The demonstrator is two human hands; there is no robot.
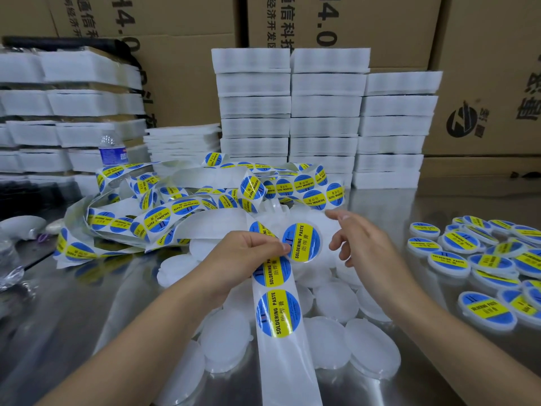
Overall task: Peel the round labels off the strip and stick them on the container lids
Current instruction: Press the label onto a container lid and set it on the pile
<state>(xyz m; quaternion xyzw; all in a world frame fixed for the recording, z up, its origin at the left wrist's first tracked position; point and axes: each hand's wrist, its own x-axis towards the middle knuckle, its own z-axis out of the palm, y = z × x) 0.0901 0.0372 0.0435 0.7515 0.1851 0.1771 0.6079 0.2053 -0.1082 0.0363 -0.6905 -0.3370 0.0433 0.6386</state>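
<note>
I am looking through the head camera. The left hand [248,253] is working mid-frame, and its grip is pinching the long white backing-paper strip [288,373], thumb and fingertips pressed together on the paper's upper end. From that grip the strip is running down toward me, carrying two whole round blue-and-yellow "soldering paste" labels [278,313] below the pinch.

Just right of the grip a single round blue-and-yellow label [301,243] is facing up, its edge touching the left thumb. I cannot tell whether it is sitting on a lid or only half off the paper. The right hand [363,247] is hovering just on the far side of that single label, its grip spread, fingers loose and holding nothing.

Beneath both grips, plain white round plastic lids [371,350] are lying in a loose overlapping pile on the shiny steel bench [87,317]. Well to the right of the right grip, labelled white lids [486,313] are clustering together.

Behind the left grip a tangled heap of more label strip [164,212] is sprawling. Further back, stacks of white foam slabs [322,112], a clear water bottle with a blue wrapper [111,150] and brown cardboard boxes [187,77] are standing.
</note>
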